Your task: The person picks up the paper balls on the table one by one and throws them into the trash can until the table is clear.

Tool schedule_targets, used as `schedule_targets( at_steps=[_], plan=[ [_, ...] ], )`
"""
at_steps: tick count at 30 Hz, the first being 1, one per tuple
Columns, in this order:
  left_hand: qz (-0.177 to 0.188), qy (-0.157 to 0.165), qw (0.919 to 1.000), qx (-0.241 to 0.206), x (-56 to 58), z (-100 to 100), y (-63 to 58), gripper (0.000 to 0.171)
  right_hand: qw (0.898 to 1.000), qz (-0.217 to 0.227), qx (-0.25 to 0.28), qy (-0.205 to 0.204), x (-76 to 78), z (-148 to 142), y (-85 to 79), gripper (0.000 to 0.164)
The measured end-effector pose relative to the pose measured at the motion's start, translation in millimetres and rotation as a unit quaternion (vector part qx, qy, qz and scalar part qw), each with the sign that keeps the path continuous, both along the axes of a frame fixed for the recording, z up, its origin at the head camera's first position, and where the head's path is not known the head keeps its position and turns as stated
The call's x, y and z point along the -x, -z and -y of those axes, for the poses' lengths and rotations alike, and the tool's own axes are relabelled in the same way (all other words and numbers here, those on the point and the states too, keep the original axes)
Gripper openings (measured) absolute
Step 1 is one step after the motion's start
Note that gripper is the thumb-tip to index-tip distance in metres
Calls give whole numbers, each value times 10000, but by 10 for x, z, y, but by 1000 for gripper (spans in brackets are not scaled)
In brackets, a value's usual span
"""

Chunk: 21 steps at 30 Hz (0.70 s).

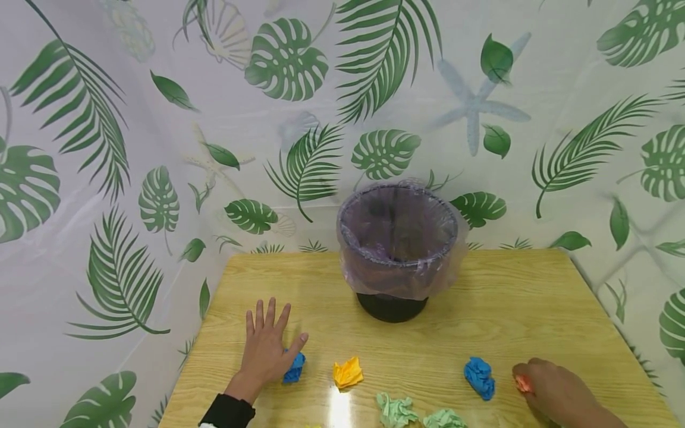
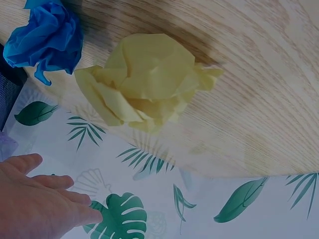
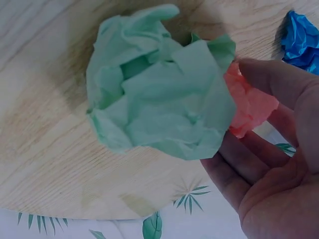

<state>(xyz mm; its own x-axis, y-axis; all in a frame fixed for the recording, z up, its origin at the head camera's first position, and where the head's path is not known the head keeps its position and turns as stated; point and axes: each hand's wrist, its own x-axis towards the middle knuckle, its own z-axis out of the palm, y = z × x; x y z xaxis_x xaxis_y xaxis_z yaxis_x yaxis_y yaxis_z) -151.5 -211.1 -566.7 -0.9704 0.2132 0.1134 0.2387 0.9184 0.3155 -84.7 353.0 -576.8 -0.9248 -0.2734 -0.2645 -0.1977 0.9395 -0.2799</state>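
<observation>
My left hand [image 1: 266, 351] has its fingers spread, palm down, beside a blue crumpled paper ball [image 1: 294, 370] that the thumb partly covers. In the left wrist view, straight fingers show at lower left, apart from a pale yellow paper ball [image 2: 144, 82] and a blue one [image 2: 45, 40]. On the right of the table, my right hand [image 1: 559, 389] pinches an orange-red crumpled paper ball [image 1: 523, 384] between thumb and fingers. The right wrist view shows this red ball [image 3: 249, 102] partly behind a light green paper ball [image 3: 164, 94] that lies nearer the camera.
A black bin [image 1: 393, 308] lined with a translucent purple bag [image 1: 369, 273] stands at the table's back. An orange-yellow paper ball [image 1: 348, 373], green ones [image 1: 396, 410] and another blue one [image 1: 480, 378] lie between the hands. Leaf-printed sheeting [image 1: 225, 178] borders the wooden table [image 1: 289, 279].
</observation>
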Motion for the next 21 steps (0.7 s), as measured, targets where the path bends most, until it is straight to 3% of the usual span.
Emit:
schedule_targets(
  at_steps=[6, 12, 21],
  plan=[
    [9, -14, 10000, 50, 0, 5, 0, 82, 9994, -315, 145, 4, 48, 31, -76, 20],
    [8, 5, 10000, 57, -3, 1, -8, 82, 9965, -828, 41, -135, 144, 60, -308, 35],
    [27, 51, 9999, 87, -14, -3, 16, 83, 9743, -2211, 356, -226, 327, 244, -812, 35]
  ],
)
